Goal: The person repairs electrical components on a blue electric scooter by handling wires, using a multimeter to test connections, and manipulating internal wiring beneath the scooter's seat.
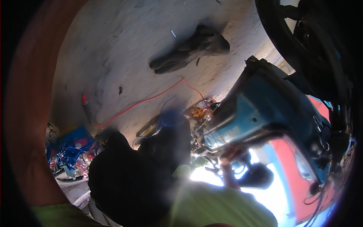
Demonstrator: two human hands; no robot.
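A scooter with a dark teal front body panel (272, 109) leans across the right of the view, its front wheel (280, 19) at the top. My right hand (230, 155) has curled fingers at the panel's lower edge, among metal parts and thin wires; what it grips is unclear. My left forearm (30, 125) runs up the left edge, its hand out of view. A red wire (140, 101) crosses the ground from a red-tipped clip (84, 99) toward the scooter, beside a thinner blue wire (162, 106).
A crumpled dark cloth item (189, 49) and a small white stick (173, 33) lie on the dusty ground (117, 45). Colourful crumpled wrappers (73, 151) are piled at left. My dark-clad legs fill the lower middle. A pink-and-blue wall (287, 159) shows at lower right.
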